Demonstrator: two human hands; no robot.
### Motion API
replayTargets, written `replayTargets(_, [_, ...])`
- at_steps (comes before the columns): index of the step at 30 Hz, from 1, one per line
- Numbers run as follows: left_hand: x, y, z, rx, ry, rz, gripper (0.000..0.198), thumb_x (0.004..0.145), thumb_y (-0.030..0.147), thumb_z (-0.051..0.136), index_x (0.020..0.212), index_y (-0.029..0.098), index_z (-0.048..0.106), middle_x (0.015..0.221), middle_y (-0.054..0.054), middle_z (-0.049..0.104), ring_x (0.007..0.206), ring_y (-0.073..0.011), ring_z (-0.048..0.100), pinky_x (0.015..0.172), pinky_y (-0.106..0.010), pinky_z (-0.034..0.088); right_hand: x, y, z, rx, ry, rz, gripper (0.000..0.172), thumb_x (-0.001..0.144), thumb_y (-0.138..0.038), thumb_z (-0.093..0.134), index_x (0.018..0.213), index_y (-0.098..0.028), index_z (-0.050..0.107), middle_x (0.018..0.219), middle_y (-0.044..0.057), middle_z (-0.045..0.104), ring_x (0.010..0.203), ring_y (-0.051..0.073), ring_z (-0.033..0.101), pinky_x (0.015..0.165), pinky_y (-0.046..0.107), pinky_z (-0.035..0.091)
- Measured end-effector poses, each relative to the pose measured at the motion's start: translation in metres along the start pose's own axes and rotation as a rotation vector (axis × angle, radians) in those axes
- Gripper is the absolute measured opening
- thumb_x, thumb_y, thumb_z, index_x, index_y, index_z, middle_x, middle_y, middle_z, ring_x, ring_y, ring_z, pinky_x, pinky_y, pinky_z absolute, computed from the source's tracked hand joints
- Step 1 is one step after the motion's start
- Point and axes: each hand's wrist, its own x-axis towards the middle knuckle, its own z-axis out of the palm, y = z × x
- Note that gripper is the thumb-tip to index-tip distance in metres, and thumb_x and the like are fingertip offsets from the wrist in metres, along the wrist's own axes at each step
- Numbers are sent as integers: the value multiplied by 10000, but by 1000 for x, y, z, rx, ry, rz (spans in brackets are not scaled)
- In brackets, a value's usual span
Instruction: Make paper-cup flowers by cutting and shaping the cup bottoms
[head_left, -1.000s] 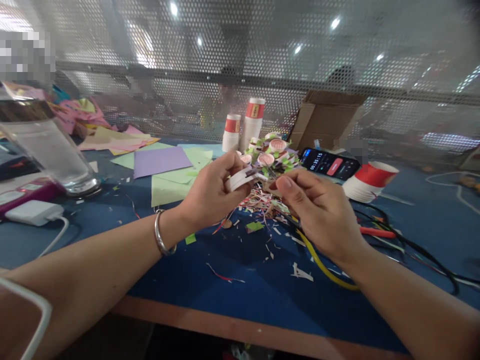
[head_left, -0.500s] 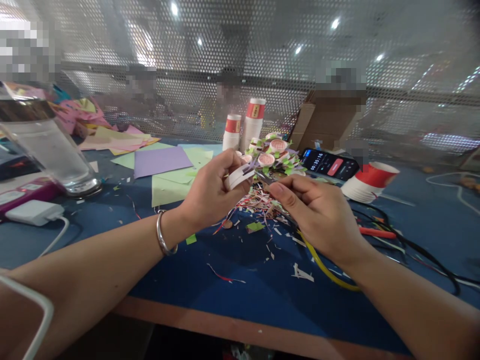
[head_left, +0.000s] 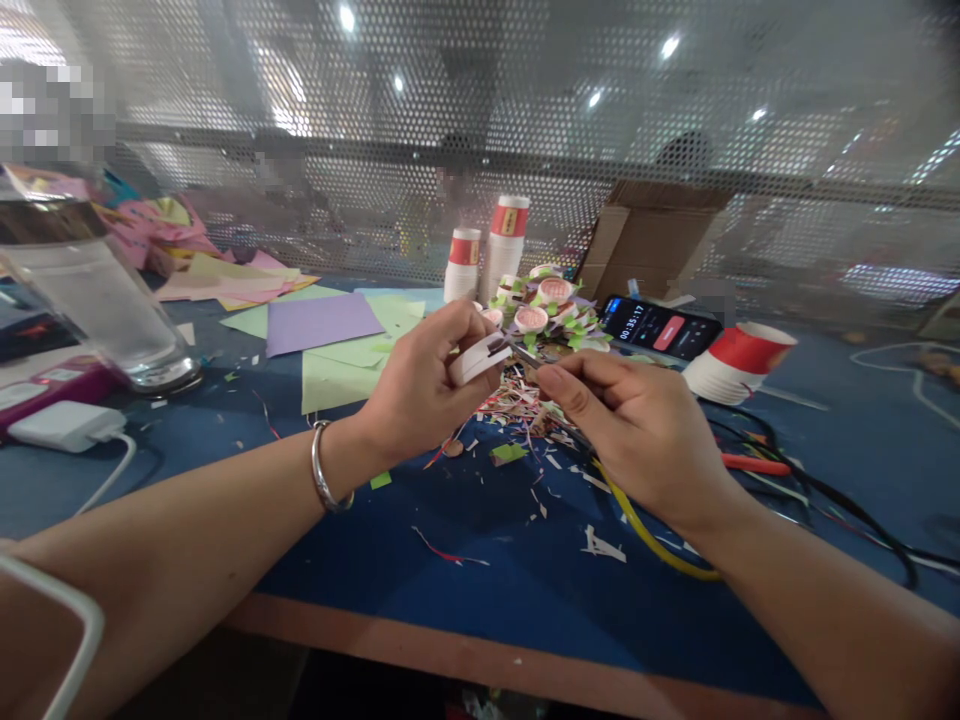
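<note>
Pinched between the thumb and fingers of my left hand [head_left: 435, 375] is a short white paper cup base [head_left: 480, 360], tilted, with a dark slot-like mark near its right end. My right hand [head_left: 637, 425] grips a slim pointed metal tool [head_left: 527, 358] whose tip reaches the right end of the cup base; whether it is a blade or tweezers I cannot tell. Behind both hands stands a pile of paper cup bases [head_left: 555, 292] with pink printed discs and green and purple paper bits. Shredded paper scraps [head_left: 517, 400] lie beneath my hands.
Two paper cup stacks [head_left: 508, 245] rise at the back. Coloured paper sheets [head_left: 322, 322] spread left, near a glass water bottle [head_left: 120, 310]. To the right are a phone [head_left: 652, 330] showing a timer, red-white cups [head_left: 739, 362], cables and an orange-red handle [head_left: 754, 464].
The cup base has turned slightly in my left hand, and the purple strip at its right end no longer shows. My right hand has barely moved, and the tool stays at the base's end.
</note>
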Motion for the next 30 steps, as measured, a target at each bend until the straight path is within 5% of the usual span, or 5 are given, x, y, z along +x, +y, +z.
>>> replayTargets(9, [1,-1,1,-65,15,22,260,822,110,668,805,219,432,747,42,517,614,-91,431,541,-241,379,0,-1,-3,4,-28,36,358,991,-442,587,722,-212,640,584,-37,468,555,118,416,524,292,330])
replayTargets(19, [-3,0,-1,-9,16,5,316,902,191,687,1143,254,492,854,26,652,650,-108,562,632,-267,466,1,2,-2,15,-23,63,403,982,-500,583,696,-219,628,657,11,565,611,145,468,545,292,377])
replayTargets(30, [-5,4,-1,33,-32,90,200,962,119,561,1120,238,534,1057,-12,683,948,-143,689,800,-278,544,2,2,-4,47,-16,81,407,969,-539,590,735,-213,658,632,-2,526,587,135,442,520,281,364])
